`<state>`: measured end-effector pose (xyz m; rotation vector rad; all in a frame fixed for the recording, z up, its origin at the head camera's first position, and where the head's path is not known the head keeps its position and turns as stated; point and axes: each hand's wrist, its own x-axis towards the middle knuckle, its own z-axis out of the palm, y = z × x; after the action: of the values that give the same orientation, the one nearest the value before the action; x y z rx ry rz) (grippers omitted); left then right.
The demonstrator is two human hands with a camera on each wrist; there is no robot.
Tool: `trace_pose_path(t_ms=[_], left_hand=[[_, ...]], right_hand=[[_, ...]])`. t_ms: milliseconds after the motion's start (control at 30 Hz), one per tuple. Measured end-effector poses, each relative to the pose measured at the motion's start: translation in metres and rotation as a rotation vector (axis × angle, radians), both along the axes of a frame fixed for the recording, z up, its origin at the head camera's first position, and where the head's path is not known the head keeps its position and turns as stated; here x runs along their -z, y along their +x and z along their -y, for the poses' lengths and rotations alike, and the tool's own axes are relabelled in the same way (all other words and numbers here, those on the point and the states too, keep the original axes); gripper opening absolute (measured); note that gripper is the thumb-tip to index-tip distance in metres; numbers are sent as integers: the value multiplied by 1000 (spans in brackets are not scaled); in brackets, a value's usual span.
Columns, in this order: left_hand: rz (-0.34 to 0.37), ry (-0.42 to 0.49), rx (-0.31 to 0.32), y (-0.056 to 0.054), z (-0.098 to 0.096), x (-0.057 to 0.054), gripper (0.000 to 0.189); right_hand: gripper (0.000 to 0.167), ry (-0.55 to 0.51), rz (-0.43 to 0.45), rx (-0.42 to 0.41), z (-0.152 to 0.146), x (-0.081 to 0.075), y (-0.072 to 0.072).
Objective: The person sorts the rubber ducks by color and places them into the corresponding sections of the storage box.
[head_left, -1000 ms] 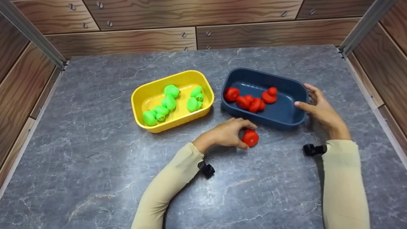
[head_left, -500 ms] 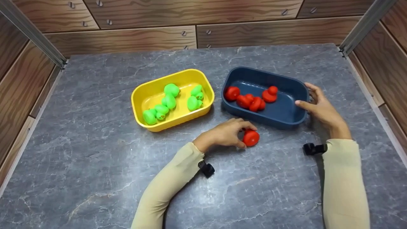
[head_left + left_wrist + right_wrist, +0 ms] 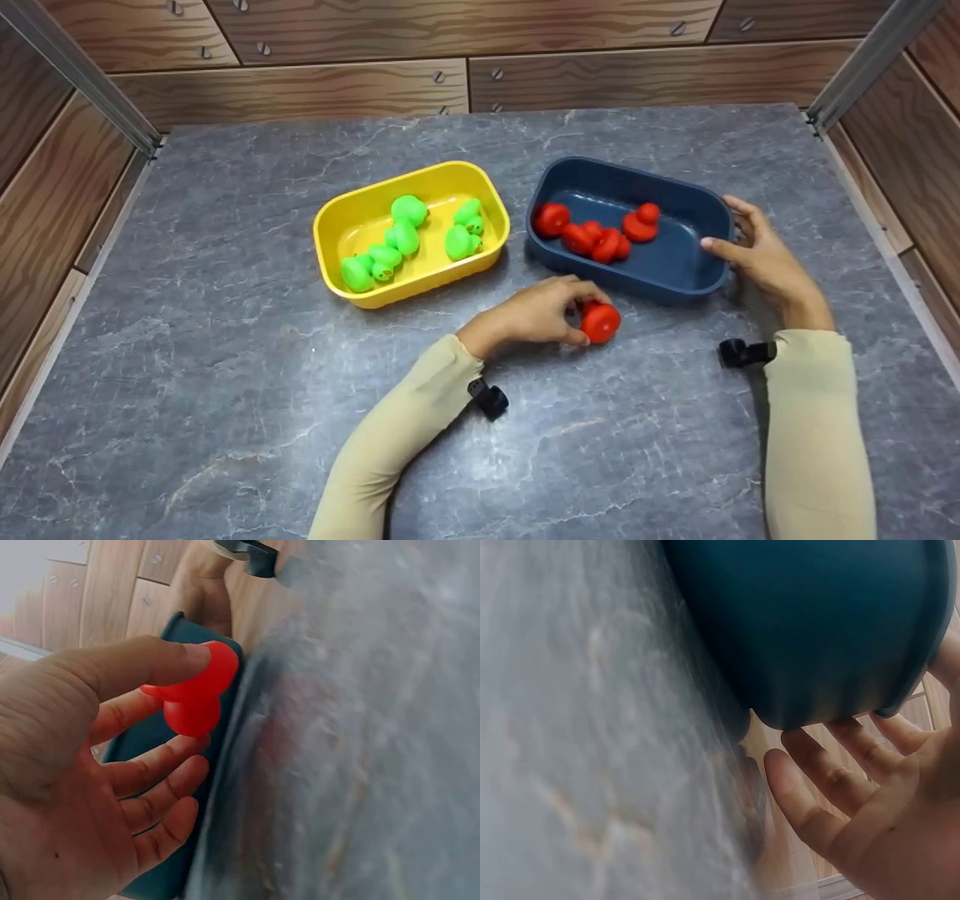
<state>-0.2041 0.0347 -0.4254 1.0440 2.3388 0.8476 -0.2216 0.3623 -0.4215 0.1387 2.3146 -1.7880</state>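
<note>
In the head view my left hand (image 3: pixel 544 311) pinches a red toy duck (image 3: pixel 602 322) between thumb and fingertips, just in front of the dark blue bin (image 3: pixel 637 283). The left wrist view shows the duck's round head (image 3: pixel 193 716) below the thumb, while the other fingers lie loosely bent. My right hand (image 3: pixel 769 259) grips the bin's right end, thumb over the rim and fingers along the outside wall. From the right wrist, fingertips (image 3: pixel 802 746) appear against the bin's outer wall (image 3: pixel 802 630). Several red ducks (image 3: pixel 641 225) lie inside, mostly toward its left half.
A yellow bin (image 3: pixel 427 285) stands left of the blue one, holding several green toy ducks (image 3: pixel 405 238). Both sit on a grey marble-patterned tabletop (image 3: pixel 225 360). Wood-patterned panels (image 3: pixel 300 94) close off the back and sides, with metal posts (image 3: pixel 862 71) at the rear corners.
My left thumb and fingers have closed onto the red duck, which has shifted slightly to the right. The right hand keeps its place on the blue bin.
</note>
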Motion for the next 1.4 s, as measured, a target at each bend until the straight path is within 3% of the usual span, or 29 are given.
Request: trace_pose_path(t_ms=[333,667,867,967,1167,1267,1400], left_hand=[[39,136,-35,2,3,-9,52],[-11,311,-73,2,3,-13,53],[0,408,-124,4,1,-15,53],[-5,430,-148,5,-2,-15,54],[-46,445,-157,7,-17,-17,56],[-40,464,-162,7,-25,-21,57],[-23,507,-218,7,-35,-26,56]], right_hand=[[80,29,-7,-2,0,0,1],[83,-5,23,-1,-1,0,-1],[82,-49,26,12,-1,0,-1],[82,-85,25,23,-2,0,-1],[81,-7,16,10,-3,0,-1],[80,-70,15,20,-3,1,0],[77,-147,-10,16,-1,3,1]])
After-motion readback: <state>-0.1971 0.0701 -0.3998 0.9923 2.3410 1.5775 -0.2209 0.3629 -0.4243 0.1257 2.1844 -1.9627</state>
